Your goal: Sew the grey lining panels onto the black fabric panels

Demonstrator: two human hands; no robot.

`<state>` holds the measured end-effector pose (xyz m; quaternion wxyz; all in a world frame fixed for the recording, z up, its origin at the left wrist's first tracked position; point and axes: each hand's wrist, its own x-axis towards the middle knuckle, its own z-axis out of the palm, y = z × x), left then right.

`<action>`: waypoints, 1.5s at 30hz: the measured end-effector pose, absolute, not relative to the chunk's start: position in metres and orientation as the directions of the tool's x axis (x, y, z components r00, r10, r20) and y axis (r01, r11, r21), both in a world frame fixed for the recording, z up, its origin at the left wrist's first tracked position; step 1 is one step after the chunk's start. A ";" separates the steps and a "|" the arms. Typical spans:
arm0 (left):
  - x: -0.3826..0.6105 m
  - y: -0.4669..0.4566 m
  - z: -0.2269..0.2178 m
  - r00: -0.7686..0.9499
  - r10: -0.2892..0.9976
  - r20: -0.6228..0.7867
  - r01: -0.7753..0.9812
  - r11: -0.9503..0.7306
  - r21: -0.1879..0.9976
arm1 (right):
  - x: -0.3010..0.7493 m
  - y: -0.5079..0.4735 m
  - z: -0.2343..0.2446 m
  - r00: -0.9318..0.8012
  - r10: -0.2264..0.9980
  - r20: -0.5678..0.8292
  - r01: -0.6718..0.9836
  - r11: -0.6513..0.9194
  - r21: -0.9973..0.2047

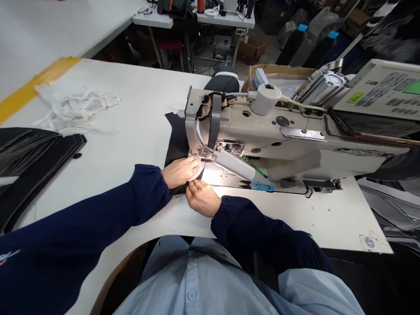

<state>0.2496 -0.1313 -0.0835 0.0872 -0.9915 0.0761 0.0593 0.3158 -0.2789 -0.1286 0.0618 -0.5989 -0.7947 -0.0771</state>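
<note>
In the head view, black fabric [176, 135] is lying on the counter [141, 100], reaching the needle end of the sewing machine [226, 122], with a pale piece [197, 171] resting over it. The left hand [181, 171] is resting there, fingers laid forward; whether they're gripping, I can't tell. The right hand [202, 197] is holding its fingers curled at the near edge, apparently pinching the fabric. It's looking light, soft and easily creased, so I'm favouring flat fingers on top and a near-edge pinch.
</note>
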 end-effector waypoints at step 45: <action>0.272 -0.111 -0.107 1.000 0.026 -0.003 0.026 -1.000 0.016 | 0.340 -0.254 -0.164 -0.066 0.969 0.240 0.994 0.084 -0.065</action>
